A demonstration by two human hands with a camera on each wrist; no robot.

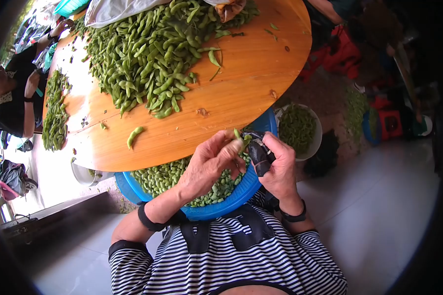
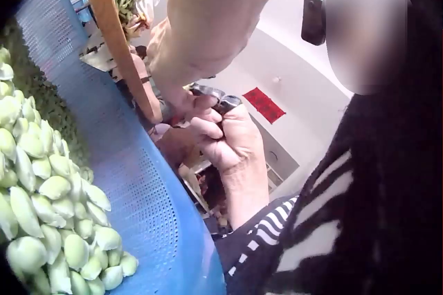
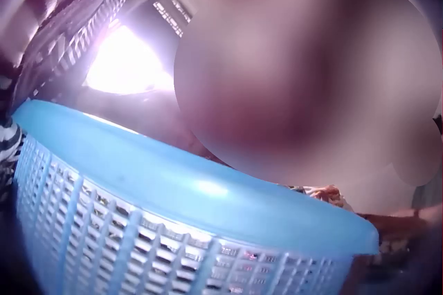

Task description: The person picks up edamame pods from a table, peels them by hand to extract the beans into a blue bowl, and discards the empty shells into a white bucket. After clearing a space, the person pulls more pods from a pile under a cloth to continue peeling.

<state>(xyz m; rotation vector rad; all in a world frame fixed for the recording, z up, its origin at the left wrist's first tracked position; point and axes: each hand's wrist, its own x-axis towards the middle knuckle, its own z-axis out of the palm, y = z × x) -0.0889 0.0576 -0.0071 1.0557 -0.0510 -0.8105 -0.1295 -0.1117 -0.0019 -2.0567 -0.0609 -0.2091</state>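
- Firstly, at far left: another person in dark clothing, beside the table, one hand near its edge.
- Row of green pods, laid along the left part of the table.
- Orange-brown wooden table, edge curved, grain and knots visible.
- Single loose pod, on the table, apart from the heap.
- Large heap of green pods, on the table; pale cloth over its far side.
- Blue basket, perforated, below the near table edge and in front of the striped top; holds many shelled green beans.
- Left hand, above the basket; black band at the wrist; fingers bent, thumb and fingertips closed in a pinch on a green pod.
- Held green pod, between the two hands, near the table edge, above the basket's right part.
- Black item, shiny, exact nature unclear, in the right hand's grasp.
- Right hand, beside the left; fingers curled round the black item, thumb toward the held pod; black band at the wrist.
- White bucket, on the floor, right of the basket; green contents inside.
- Blue tub, farther right, partly in shadow.
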